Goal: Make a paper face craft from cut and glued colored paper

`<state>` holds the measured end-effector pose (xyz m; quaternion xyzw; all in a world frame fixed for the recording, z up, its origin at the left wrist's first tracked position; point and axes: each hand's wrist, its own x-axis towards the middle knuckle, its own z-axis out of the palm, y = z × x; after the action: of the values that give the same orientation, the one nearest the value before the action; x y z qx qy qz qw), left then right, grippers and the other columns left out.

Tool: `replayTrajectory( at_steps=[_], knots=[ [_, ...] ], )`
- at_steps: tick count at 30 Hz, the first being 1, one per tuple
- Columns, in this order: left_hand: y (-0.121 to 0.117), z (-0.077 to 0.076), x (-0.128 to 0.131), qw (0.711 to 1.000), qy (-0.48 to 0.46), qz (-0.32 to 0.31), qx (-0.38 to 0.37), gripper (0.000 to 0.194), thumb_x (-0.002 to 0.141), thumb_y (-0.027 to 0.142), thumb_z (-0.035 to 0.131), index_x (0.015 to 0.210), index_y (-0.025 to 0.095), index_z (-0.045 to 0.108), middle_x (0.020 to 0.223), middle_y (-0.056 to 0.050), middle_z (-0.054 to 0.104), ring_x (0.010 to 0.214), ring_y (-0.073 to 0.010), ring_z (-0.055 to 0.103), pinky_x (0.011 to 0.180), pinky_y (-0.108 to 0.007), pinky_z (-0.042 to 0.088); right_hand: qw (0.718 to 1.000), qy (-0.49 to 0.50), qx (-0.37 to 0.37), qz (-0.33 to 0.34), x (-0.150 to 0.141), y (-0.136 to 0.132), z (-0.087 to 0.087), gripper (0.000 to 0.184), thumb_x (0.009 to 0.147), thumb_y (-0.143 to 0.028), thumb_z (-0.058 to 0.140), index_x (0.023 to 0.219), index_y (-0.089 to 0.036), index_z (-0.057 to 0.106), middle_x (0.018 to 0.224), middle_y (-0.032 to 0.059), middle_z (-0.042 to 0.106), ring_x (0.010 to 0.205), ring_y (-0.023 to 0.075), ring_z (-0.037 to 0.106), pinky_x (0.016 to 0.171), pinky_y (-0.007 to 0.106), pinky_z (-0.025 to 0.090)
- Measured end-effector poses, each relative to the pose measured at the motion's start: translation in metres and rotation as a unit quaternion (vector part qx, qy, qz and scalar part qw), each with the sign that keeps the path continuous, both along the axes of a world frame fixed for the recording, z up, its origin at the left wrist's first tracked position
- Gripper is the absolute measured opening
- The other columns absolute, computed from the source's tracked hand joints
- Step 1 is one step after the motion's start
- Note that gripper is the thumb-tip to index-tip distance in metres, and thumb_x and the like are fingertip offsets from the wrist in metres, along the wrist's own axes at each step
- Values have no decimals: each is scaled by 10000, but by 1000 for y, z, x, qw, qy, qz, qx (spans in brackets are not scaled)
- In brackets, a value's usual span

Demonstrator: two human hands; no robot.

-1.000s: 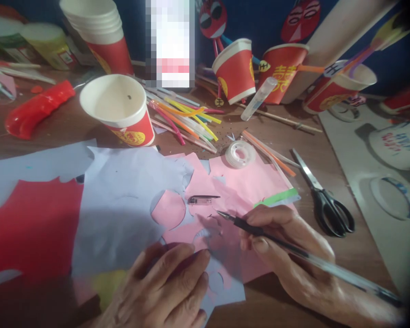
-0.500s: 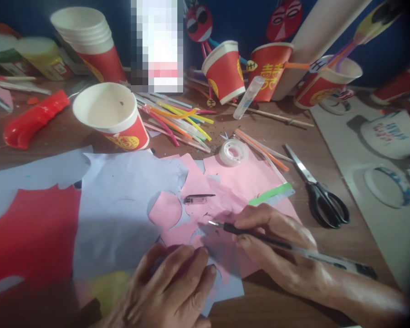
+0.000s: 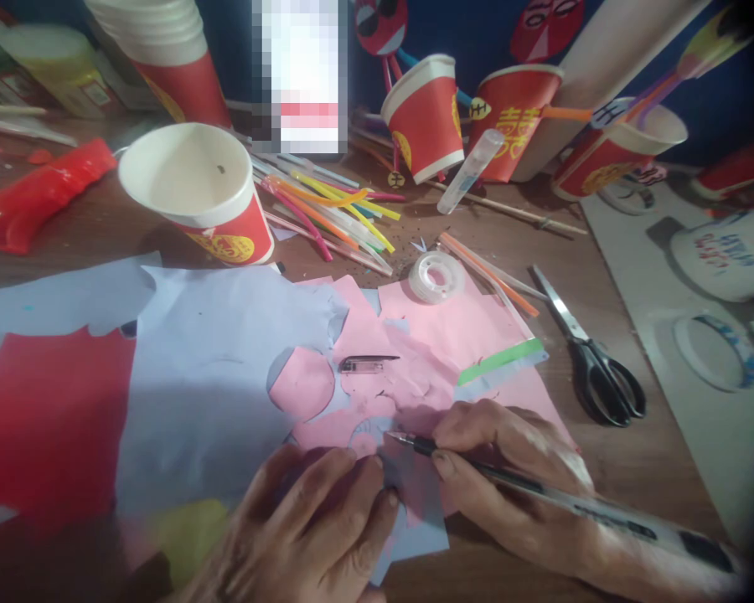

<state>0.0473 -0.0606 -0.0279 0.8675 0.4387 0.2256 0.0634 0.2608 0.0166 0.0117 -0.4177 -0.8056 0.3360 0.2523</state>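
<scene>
My right hand (image 3: 515,477) pinches a black and clear pen (image 3: 603,509). Its tip is at the papers, just right of a small pencil-like drawing on a pale piece. My left hand (image 3: 317,528) lies palm down, fingers stretched and pressing on pink paper (image 3: 327,431) that its fingertips partly cover. Past those fingertips are a pink cut-out circle (image 3: 302,383) and a black pen cap (image 3: 368,364). Underneath spreads a large pale sheet (image 3: 194,377), with a red sheet (image 3: 56,419) to the left. Whether the pen tip touches paper I cannot tell.
Black-handled scissors (image 3: 603,377) lie at right, near a tape roll (image 3: 436,278). Behind are loose straws (image 3: 327,213), an upright paper cup (image 3: 251,209), stacked cups (image 3: 182,84) and a glue stick (image 3: 471,172). A red glue gun-like tool (image 3: 50,197) lies left.
My right hand and the pen have moved slightly down, bringing the tip closer to my left fingertips. The left hand stays put on the paper. The view has shifted a little.
</scene>
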Motion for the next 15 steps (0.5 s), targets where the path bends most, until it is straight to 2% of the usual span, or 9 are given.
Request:
replayTrajectory(
  at_steps=[4, 8, 11, 15],
  knots=[
    [0, -5, 4, 998, -43, 17, 33, 275, 938, 417, 506, 980, 236, 709, 1045, 36, 738, 1003, -194, 560, 1100, -407, 265, 1000, 4, 4, 1, 1, 0, 1, 117, 860, -124, 510, 790, -217, 506, 497, -60, 610, 415, 108, 593, 422, 199, 433],
    [0, -6, 6, 998, -51, 20, 40, 285, 956, 404, 482, 990, 233, 707, 1037, 28, 743, 992, -201, 576, 1013, -415, 332, 1000, 8, 7, 7, 4, 0, -2, 101, 864, -128, 517, 828, -221, 509, 555, -48, 633, 459, 119, 621, 455, 214, 455],
    [0, -4, 5, 998, -44, 18, 33, 320, 969, 431, 456, 1007, 234, 705, 1046, 39, 743, 978, -193, 577, 987, -417, 341, 1000, 15, 8, 6, 5, 1, -3, 104, 869, -126, 528, 840, -223, 506, 569, -52, 631, 468, 115, 623, 464, 212, 458],
    [0, 2, 1, 1000, -14, -4, -7, 305, 940, 446, 520, 1059, 223, 692, 1104, 42, 731, 1022, -201, 560, 969, -417, 347, 1000, -1, -7, 18, 6, 0, -3, 89, 885, -162, 542, 834, -223, 502, 607, -46, 655, 482, 107, 624, 471, 203, 458]
  ],
)
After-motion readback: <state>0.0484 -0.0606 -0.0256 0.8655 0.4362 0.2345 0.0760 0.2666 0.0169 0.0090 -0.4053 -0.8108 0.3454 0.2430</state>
